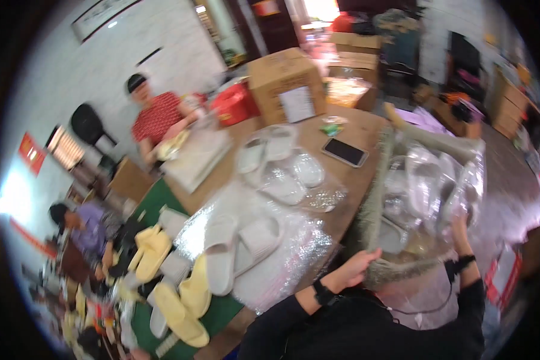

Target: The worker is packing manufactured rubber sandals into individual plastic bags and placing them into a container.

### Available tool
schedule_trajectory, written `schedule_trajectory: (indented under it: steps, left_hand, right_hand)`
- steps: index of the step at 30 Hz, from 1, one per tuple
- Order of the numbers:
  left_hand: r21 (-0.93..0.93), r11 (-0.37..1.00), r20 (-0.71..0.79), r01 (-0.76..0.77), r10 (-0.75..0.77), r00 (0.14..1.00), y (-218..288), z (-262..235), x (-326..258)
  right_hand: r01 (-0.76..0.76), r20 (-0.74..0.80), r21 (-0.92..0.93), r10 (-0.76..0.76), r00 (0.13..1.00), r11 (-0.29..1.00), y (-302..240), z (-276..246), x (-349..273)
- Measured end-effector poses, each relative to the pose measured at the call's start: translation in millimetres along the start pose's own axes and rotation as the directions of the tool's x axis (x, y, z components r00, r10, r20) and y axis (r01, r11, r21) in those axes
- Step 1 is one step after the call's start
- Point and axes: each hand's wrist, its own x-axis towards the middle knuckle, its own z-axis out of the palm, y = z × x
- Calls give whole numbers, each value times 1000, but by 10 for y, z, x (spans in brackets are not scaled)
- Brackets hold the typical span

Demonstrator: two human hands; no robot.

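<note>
My right hand (459, 229) is closed on a clear plastic bag of pale slippers (463, 195) at the right side of a deep container with a fuzzy grey-green lining (375, 219). More pale slippers in clear bags (423, 180) lie inside it. At the container's near left rim is my left hand (353, 270), its thumb pointing toward the rim; the other fingers are blurred and partly hidden. On the wooden table (357, 129) to the left, a pair of loose grey slippers (222, 252) rests on clear plastic bags (282, 252). Further grey slippers (276, 144) lie behind them.
A phone (345, 152) and a cardboard box (288, 84) are on the table, near a red bag (233, 103). Yellow slippers (180, 315) lie on a green surface (219, 327) at left. Two people sit beyond: one in red (156, 117), one in purple (87, 231).
</note>
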Motion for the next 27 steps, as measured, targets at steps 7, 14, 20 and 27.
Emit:
schedule_trajectory:
  steps: [7, 14, 20, 27]
  left_hand:
    - [86, 994, -61, -60, 66, 996, -171, 66, 146]
    - [41, 995, 54, -85, 83, 995, -125, 141, 131]
    - [144, 987, -83, -77, 89, 993, -27, 262, -118]
    - [525, 851, 93, -21, -34, 995, -11, -99, 148]
  right_hand:
    - [202, 23, -844, -343, 939, 497, -241, -355, -96]
    - [267, 72, -808, -362, 929, 525, -375, 69, -200]
    - [81, -48, -859, -238, 970, 505, -62, 285, -47]
    - [212, 220, -974, 102, 970, 85, 438, -256, 838]
